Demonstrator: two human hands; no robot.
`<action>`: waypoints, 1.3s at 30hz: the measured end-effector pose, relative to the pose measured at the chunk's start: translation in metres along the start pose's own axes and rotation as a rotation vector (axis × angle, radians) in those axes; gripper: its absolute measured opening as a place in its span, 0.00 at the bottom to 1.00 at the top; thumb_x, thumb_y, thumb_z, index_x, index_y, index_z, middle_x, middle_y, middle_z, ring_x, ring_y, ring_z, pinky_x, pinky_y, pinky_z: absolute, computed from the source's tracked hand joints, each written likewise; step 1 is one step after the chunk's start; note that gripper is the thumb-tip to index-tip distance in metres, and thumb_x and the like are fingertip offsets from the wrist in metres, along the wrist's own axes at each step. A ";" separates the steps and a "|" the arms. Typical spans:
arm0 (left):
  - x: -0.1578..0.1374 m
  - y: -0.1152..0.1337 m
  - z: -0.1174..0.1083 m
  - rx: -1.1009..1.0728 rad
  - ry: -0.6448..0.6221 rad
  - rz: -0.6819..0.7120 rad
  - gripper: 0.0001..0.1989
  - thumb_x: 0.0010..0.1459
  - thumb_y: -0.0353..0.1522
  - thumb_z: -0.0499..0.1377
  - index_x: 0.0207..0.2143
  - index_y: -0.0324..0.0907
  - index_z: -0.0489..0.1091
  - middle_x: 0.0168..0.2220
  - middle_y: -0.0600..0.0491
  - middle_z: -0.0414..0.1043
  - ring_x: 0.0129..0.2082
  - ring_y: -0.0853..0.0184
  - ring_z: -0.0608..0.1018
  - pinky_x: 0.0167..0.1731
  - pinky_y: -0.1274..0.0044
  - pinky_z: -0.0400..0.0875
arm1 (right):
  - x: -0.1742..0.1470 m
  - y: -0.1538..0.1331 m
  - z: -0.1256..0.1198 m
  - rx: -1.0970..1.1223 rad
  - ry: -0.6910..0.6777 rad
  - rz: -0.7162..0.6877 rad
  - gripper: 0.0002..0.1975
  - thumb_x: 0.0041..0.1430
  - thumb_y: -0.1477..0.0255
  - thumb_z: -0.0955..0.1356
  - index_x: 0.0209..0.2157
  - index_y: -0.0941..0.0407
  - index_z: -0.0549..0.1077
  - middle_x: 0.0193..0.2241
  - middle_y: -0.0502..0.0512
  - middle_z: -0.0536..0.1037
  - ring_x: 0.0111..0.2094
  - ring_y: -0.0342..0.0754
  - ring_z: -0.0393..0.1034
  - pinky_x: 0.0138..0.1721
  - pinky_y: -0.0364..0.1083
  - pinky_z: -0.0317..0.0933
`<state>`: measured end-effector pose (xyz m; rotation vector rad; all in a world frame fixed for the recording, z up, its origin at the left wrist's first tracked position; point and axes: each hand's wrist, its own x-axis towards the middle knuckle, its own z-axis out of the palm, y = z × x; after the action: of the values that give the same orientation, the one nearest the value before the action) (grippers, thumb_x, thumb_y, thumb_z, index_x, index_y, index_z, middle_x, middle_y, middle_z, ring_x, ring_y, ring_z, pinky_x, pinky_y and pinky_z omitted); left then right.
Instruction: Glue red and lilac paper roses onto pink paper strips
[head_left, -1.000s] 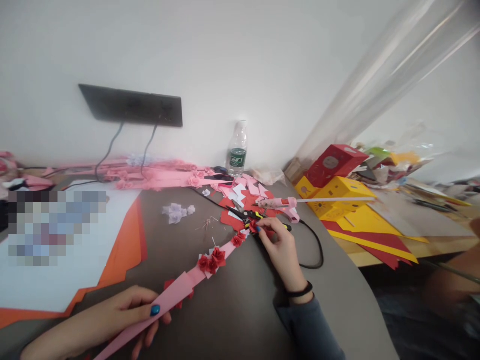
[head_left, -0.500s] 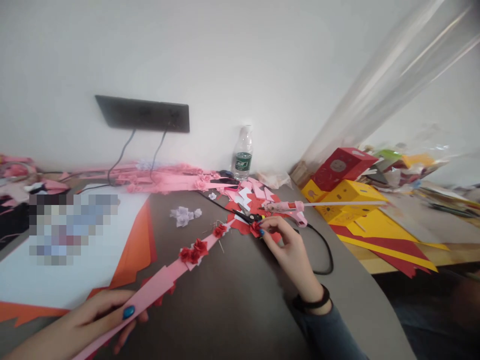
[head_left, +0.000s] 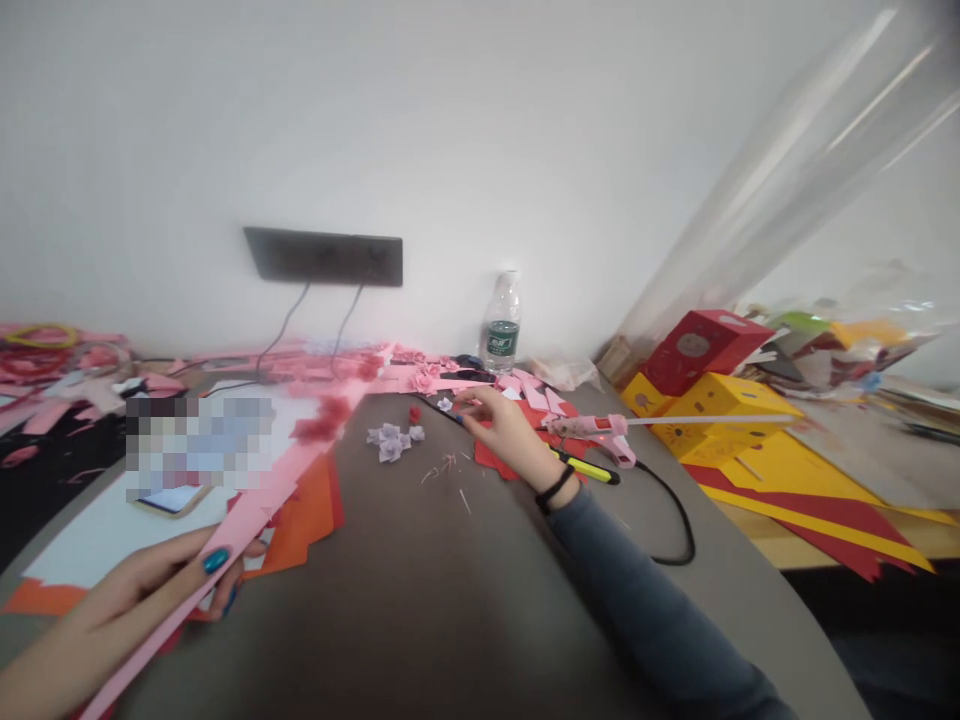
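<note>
My left hand [head_left: 176,570] is closed around a long pink paper strip [head_left: 274,475], thumb on top. The strip slants up and away, with blurred red paper flowers [head_left: 326,418] along it. My right hand [head_left: 499,425] is over the far middle of the table, thumb and fingers apart with nothing visible between them. A small red paper flower [head_left: 415,414] lies a little left of its fingertips, near pale lilac paper flowers [head_left: 390,442]. Below and right of this hand is a yellow utility knife [head_left: 592,470]. Close by rests a pink glue gun [head_left: 589,428] holding a long glue stick.
A water bottle [head_left: 502,325] stands by the wall. To the right are a red box [head_left: 701,350] and a yellow box [head_left: 731,415]. White paper [head_left: 82,545] and orange sheets [head_left: 311,515] lie left, with a phone [head_left: 176,500]. The glue gun's black cable [head_left: 686,520] loops right.
My right hand has moved left and away, and the red flower it held now lies on the table. My left hand has swung the strip leftward and more upright. The view has shifted slightly.
</note>
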<state>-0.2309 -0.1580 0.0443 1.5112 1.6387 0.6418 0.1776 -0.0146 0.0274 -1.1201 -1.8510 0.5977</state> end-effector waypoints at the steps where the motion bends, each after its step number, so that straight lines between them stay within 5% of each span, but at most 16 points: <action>1: 0.001 0.011 0.006 -0.023 -0.046 0.010 0.27 0.52 0.62 0.56 0.34 0.52 0.80 0.26 0.54 0.76 0.29 0.59 0.75 0.31 0.73 0.74 | -0.006 -0.001 -0.003 -0.034 0.019 0.004 0.10 0.57 0.78 0.65 0.40 0.55 0.74 0.41 0.58 0.79 0.37 0.48 0.77 0.42 0.48 0.71; 4: 0.006 0.033 0.019 -0.030 -0.117 0.035 0.30 0.52 0.63 0.56 0.28 0.47 0.78 0.23 0.53 0.72 0.24 0.63 0.73 0.26 0.76 0.72 | -0.034 -0.007 -0.025 -0.175 0.105 0.039 0.08 0.60 0.72 0.66 0.41 0.54 0.75 0.39 0.56 0.79 0.34 0.48 0.75 0.39 0.48 0.69; 7: 0.015 0.034 0.026 -0.072 -0.075 0.043 0.32 0.51 0.62 0.57 0.36 0.45 0.78 0.26 0.53 0.74 0.24 0.64 0.72 0.22 0.77 0.69 | -0.069 -0.007 -0.057 -0.241 0.195 0.142 0.08 0.62 0.66 0.65 0.37 0.54 0.74 0.34 0.55 0.80 0.30 0.49 0.74 0.33 0.46 0.67; 13: 0.032 0.042 0.050 -0.112 -0.038 0.253 0.27 0.59 0.56 0.56 0.34 0.42 0.77 0.30 0.51 0.75 0.32 0.62 0.75 0.32 0.77 0.71 | -0.133 0.030 -0.127 -0.426 0.407 0.433 0.24 0.60 0.48 0.63 0.22 0.52 0.68 0.16 0.49 0.68 0.20 0.49 0.66 0.23 0.46 0.59; 16: 0.038 0.055 0.067 -0.180 -0.113 0.276 0.27 0.62 0.55 0.54 0.41 0.41 0.76 0.31 0.50 0.75 0.32 0.61 0.76 0.33 0.75 0.73 | -0.142 0.060 -0.149 -0.483 0.516 0.477 0.28 0.51 0.41 0.66 0.29 0.54 0.73 0.27 0.59 0.79 0.29 0.57 0.75 0.30 0.51 0.67; 19: 0.045 0.063 0.082 -0.206 -0.168 0.298 0.27 0.65 0.52 0.52 0.46 0.40 0.74 0.31 0.50 0.74 0.32 0.62 0.76 0.34 0.74 0.72 | -0.132 0.083 -0.157 -0.492 0.421 0.358 0.31 0.45 0.43 0.71 0.38 0.56 0.76 0.43 0.68 0.82 0.44 0.64 0.76 0.44 0.58 0.69; 23: 0.054 0.069 0.094 -0.222 -0.322 0.365 0.24 0.68 0.48 0.51 0.53 0.40 0.72 0.35 0.50 0.74 0.34 0.63 0.75 0.37 0.73 0.72 | -0.114 0.094 -0.155 -0.365 0.201 0.300 0.26 0.51 0.48 0.70 0.40 0.56 0.77 0.42 0.64 0.83 0.42 0.61 0.78 0.44 0.55 0.70; 27: 0.065 0.075 0.100 -0.227 -0.457 0.377 0.23 0.69 0.45 0.50 0.57 0.41 0.69 0.38 0.50 0.74 0.36 0.63 0.76 0.40 0.72 0.72 | -0.113 0.081 -0.157 -0.377 0.258 0.320 0.24 0.54 0.50 0.69 0.40 0.55 0.77 0.34 0.59 0.83 0.32 0.56 0.76 0.33 0.51 0.69; 30: 0.071 0.081 0.103 -0.214 -0.427 0.400 0.23 0.70 0.44 0.49 0.58 0.40 0.69 0.37 0.49 0.74 0.36 0.63 0.75 0.40 0.71 0.71 | -0.119 0.059 -0.165 -0.392 0.463 0.338 0.23 0.54 0.47 0.68 0.35 0.53 0.74 0.26 0.57 0.80 0.26 0.54 0.73 0.28 0.51 0.66; 33: 0.074 0.092 0.111 -0.223 -0.345 0.461 0.24 0.69 0.44 0.50 0.58 0.39 0.69 0.38 0.48 0.73 0.36 0.63 0.74 0.39 0.71 0.71 | -0.123 0.027 -0.168 -0.157 0.556 0.355 0.23 0.55 0.45 0.68 0.28 0.51 0.68 0.24 0.58 0.78 0.23 0.53 0.72 0.25 0.51 0.64; 39: 0.080 0.112 0.134 -0.304 -0.269 0.499 0.20 0.69 0.40 0.52 0.55 0.38 0.70 0.43 0.45 0.76 0.38 0.63 0.74 0.41 0.71 0.71 | -0.129 -0.026 -0.139 0.168 0.473 0.314 0.29 0.58 0.48 0.70 0.14 0.51 0.62 0.13 0.52 0.65 0.17 0.46 0.57 0.18 0.46 0.47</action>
<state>-0.0542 -0.0819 0.0434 1.6971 0.9161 0.8651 0.3134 -0.1451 0.0623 -1.3161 -1.2118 0.5899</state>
